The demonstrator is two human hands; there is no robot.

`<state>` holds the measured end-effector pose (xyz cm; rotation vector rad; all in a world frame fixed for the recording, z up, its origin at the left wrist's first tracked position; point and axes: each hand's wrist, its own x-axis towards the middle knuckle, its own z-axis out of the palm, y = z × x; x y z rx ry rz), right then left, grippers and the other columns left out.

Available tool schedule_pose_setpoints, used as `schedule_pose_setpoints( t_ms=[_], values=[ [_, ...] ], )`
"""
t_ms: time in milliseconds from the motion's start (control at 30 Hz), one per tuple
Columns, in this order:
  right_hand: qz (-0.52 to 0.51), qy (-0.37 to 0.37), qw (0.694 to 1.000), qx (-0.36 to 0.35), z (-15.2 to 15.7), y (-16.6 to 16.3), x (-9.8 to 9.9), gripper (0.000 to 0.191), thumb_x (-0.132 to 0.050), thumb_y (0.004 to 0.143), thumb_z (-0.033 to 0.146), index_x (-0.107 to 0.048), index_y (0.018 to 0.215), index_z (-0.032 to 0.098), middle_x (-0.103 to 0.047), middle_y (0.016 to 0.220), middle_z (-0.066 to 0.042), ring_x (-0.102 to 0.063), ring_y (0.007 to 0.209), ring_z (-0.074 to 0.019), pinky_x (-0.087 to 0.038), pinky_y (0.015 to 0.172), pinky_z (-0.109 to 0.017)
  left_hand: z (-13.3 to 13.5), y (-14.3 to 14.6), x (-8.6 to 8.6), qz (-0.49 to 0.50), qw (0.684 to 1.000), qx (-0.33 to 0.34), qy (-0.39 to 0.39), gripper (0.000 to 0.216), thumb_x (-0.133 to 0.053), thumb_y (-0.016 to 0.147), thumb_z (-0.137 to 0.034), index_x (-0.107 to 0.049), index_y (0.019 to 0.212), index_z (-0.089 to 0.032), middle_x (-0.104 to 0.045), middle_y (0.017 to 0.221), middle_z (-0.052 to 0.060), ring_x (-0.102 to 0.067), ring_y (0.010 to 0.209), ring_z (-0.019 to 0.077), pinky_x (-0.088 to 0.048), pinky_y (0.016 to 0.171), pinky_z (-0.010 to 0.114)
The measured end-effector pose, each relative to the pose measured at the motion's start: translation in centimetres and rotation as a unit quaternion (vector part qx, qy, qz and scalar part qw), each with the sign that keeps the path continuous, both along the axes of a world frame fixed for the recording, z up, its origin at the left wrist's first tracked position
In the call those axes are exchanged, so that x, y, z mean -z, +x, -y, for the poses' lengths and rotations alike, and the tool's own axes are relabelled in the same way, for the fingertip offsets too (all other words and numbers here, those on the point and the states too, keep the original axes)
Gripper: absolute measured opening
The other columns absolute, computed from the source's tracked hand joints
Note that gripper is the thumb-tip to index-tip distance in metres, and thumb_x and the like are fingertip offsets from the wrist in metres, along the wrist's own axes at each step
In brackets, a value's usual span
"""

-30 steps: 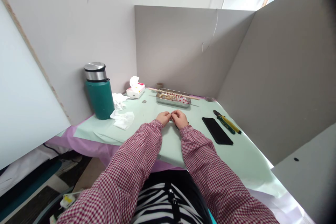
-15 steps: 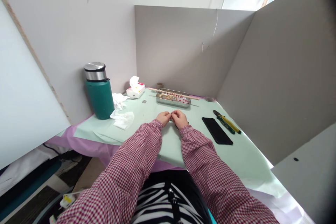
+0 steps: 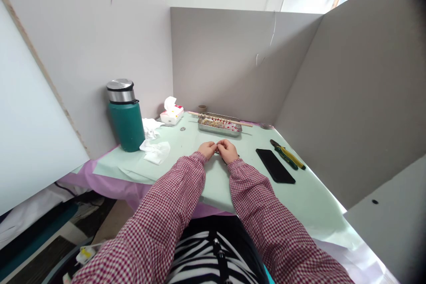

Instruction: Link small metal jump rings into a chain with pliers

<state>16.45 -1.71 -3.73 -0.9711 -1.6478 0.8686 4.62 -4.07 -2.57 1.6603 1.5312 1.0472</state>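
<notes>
My left hand (image 3: 208, 149) and my right hand (image 3: 227, 151) meet above the middle of the table, fingertips pinched together. Whatever they hold between them is small and mostly hidden by the fingers; a bit of something dark shows below the fingertips and beside my right wrist. Beyond the hands lies a metal tray (image 3: 219, 132) with small gold, red and white beads in it. Across the tray rests a thin wooden stick (image 3: 244, 124) with small pieces hanging along it.
On the right lie a black phone (image 3: 275, 166) and pliers (image 3: 289, 155) with green and yellow handles. To the left stand a green bottle (image 3: 126, 126), crumpled tissues (image 3: 156, 152) and a tissue pack (image 3: 171, 115). A tape roll (image 3: 202, 108) sits behind the tray. Grey panels (image 3: 233, 53) enclose the table.
</notes>
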Motion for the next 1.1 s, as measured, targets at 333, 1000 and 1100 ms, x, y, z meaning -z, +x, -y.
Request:
schedule_pose_setpoints(
  t_ms=[333,1000,1100],
  values=[
    [0.000,0.002,1.000,0.002,0.09,-0.03,-0.05,0.012,-0.047,0.065,0.029,-0.054,0.070,0.020,-0.055,0.055,0.003,-0.051,0.054,-0.0131,-0.043,0.052,-0.024,-0.11,-0.06,0.19,0.002,1.000,0.003,0.008,0.023,-0.038,0.075,-0.032,-0.047,0.061,-0.016,-0.037,0.044,-0.005,-0.034,0.040,0.0074,-0.027,0.039,0.020],
    [0.007,0.005,1.000,-0.001,-0.35,-0.03,0.37,0.012,-0.046,0.066,0.028,-0.054,0.071,0.020,-0.055,0.056,0.003,-0.051,0.055,-0.0125,-0.044,0.055,-0.025,0.04,0.02,0.10,0.002,1.000,-0.003,0.000,0.023,-0.038,0.075,-0.032,-0.047,0.062,-0.016,-0.038,0.043,-0.005,-0.035,0.040,0.0076,-0.027,0.039,0.019],
    [0.006,0.007,1.000,-0.001,-0.42,-0.01,0.44,0.013,-0.046,0.066,0.028,-0.054,0.071,0.020,-0.055,0.057,0.003,-0.051,0.055,-0.0125,-0.044,0.055,-0.025,0.05,0.02,0.04,-0.001,1.000,-0.006,0.002,0.023,-0.038,0.075,-0.032,-0.046,0.061,-0.016,-0.038,0.043,-0.005,-0.035,0.041,0.0076,-0.026,0.039,0.020]
  ],
)
